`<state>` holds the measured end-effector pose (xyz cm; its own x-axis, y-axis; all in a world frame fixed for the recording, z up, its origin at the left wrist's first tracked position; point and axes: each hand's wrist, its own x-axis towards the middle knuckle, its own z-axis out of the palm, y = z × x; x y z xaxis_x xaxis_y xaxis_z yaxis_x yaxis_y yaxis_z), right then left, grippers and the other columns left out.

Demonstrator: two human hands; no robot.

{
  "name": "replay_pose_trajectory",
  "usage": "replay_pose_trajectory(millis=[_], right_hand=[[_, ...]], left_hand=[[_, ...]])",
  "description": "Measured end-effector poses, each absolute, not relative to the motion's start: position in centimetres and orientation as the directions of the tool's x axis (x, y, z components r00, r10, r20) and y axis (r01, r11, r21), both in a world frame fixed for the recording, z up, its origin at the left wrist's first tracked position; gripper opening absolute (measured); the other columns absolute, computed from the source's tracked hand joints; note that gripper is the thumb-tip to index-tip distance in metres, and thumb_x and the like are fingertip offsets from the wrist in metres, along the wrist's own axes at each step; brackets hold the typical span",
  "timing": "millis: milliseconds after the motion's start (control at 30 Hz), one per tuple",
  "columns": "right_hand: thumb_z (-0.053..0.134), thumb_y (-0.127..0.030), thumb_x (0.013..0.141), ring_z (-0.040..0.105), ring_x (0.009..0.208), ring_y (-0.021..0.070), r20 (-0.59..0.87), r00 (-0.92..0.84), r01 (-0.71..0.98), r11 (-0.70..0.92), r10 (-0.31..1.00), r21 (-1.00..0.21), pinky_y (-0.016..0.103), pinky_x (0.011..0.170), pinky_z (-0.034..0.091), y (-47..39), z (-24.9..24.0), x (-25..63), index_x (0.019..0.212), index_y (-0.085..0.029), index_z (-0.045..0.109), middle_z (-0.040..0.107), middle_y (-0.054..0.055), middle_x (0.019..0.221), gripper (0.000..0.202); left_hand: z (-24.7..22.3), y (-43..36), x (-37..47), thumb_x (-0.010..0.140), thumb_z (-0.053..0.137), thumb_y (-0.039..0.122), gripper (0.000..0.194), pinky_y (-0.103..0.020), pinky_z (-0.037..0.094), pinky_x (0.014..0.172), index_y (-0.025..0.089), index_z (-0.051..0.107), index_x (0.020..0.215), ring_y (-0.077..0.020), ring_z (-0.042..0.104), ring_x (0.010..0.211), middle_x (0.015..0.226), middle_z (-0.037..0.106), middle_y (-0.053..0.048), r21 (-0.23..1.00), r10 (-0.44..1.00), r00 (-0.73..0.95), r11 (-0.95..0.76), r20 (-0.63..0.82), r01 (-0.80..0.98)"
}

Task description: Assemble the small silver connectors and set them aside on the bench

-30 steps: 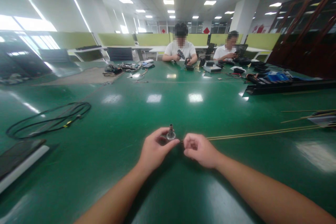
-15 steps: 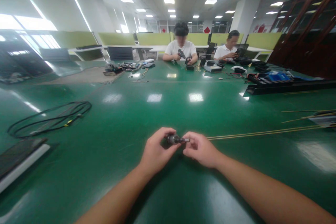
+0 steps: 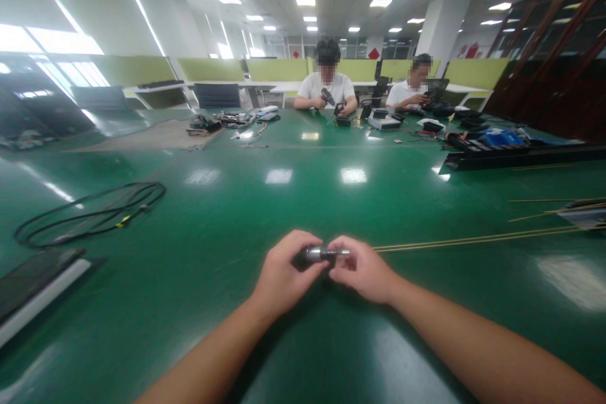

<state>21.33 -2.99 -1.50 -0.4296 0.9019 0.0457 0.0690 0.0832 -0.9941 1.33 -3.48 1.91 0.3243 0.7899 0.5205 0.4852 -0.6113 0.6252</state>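
A small dark and silvery metal part, thicker at its left end and with a thin shaft on the right, lies level between my hands above the green table. The fingers and thumb of my left hand are closed round the thick end. My right hand is at the thin end, its thumb and fingers curled around the shaft tip. Whether those fingertips press on the shaft is too small to tell.
Thin yellowish rods run right from beside my right hand. Coiled black cable and a dark flat device lie left. Across the table sit two people, one holding a dark tool, near electronic parts and a long black rail.
The metal part has shifted slightly to the right and its thick end now shows brighter. Both hands have stayed almost in place.
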Motion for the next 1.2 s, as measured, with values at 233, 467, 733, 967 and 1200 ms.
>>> replay_pose_trajectory(millis=[233, 467, 733, 967, 1200], right_hand=[[0.067, -0.018, 0.076, 0.047, 0.053, 0.0097, 0.056, -0.421, 0.039, 0.080, 0.906, -0.996, 0.023, 0.054, 0.038, -3.16, -1.32, 21.26, 0.106, -0.020, 0.056, 0.049, -0.008, 0.064, 0.032], [0.067, -0.018, 0.077, 0.049, 0.057, 0.0103, 0.154, -0.304, -0.008, 0.159, 0.940, -0.987, 0.022, 0.054, 0.038, -3.13, -1.49, 21.15, 0.104, -0.019, 0.059, 0.054, -0.006, 0.069, 0.029], [0.069, -0.018, 0.077, 0.064, 0.080, 0.0180, 0.270, -0.225, 0.020, 0.281, 0.936, -0.959, 0.029, 0.072, 0.051, -3.33, -1.46, 20.82, 0.095, -0.020, 0.065, 0.068, 0.003, 0.090, 0.019], [0.070, -0.016, 0.077, 0.067, 0.082, 0.0189, 0.305, -0.206, 0.024, 0.316, 0.930, -0.948, 0.030, 0.075, 0.054, -3.34, -1.45, 20.83, 0.093, -0.019, 0.067, 0.069, 0.004, 0.090, 0.017], [0.070, -0.016, 0.077, 0.066, 0.080, 0.0185, 0.359, -0.210, 0.049, 0.377, 0.909, -0.925, 0.029, 0.073, 0.054, -3.38, -1.26, 20.97, 0.088, -0.019, 0.071, 0.068, 0.004, 0.088, 0.011]], left_hand=[[1.90, -3.50, 1.23, 0.082, 0.075, 0.023, 0.020, -0.030, 0.049, 0.083, 0.021, 0.069, 0.101, -0.0192, 0.063, 0.092, 0.098, 0.069, -0.005, 0.627, 0.782, 0.346, -0.623, 0.519, 0.467], [1.77, -3.33, 1.20, 0.082, 0.078, 0.025, 0.022, -0.029, 0.050, 0.081, 0.020, 0.071, 0.103, -0.0183, 0.065, 0.090, 0.098, 0.071, -0.005, 0.612, 0.765, 0.352, -0.644, 0.540, 0.460], [1.43, -3.17, 1.13, 0.082, 0.079, 0.027, 0.027, -0.028, 0.051, 0.082, 0.021, 0.071, 0.107, -0.0174, 0.065, 0.091, 0.100, 0.072, -0.005, 0.613, 0.743, 0.393, -0.669, 0.541, 0.419], [1.37, -3.13, 1.04, 0.081, 0.080, 0.026, 0.028, -0.026, 0.051, 0.081, 0.022, 0.072, 0.107, -0.0159, 0.065, 0.091, 0.099, 0.072, -0.004, 0.609, 0.737, 0.403, -0.676, 0.544, 0.415], [1.20, -3.16, 0.97, 0.080, 0.081, 0.026, 0.029, -0.025, 0.051, 0.081, 0.023, 0.072, 0.107, -0.0149, 0.065, 0.090, 0.099, 0.071, -0.003, 0.611, 0.739, 0.404, -0.673, 0.539, 0.417]])
